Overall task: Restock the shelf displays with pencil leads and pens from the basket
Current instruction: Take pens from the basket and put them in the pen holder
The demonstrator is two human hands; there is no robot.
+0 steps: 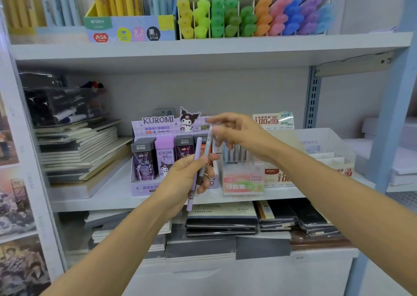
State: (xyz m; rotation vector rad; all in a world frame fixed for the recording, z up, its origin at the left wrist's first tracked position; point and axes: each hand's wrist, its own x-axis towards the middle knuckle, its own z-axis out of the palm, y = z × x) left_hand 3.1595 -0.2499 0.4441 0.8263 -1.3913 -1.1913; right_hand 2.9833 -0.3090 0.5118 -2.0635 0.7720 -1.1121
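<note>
My left hand [188, 175] grips two pens upright in front of the middle shelf: a lilac pen [195, 160] and a grey pen [207, 148] with a barcode label near its top. My right hand [234, 133] hovers at the top of the grey pen, fingers curled near its tip; whether it pinches the pen is unclear. Behind the hands stands a purple Kuromi lead display box [155, 124] with several lead cases. To its right sits a clear pen holder [242, 180] marked Fruit Soda with several pens. No basket is in view.
A white cardboard display tray [325, 142] with lead boxes stands at the right of the shelf [108, 196]. Notebooks [79, 151] are stacked at the left. Highlighters [248, 16] and pens fill the shelf above. More notebooks lie on the shelf below.
</note>
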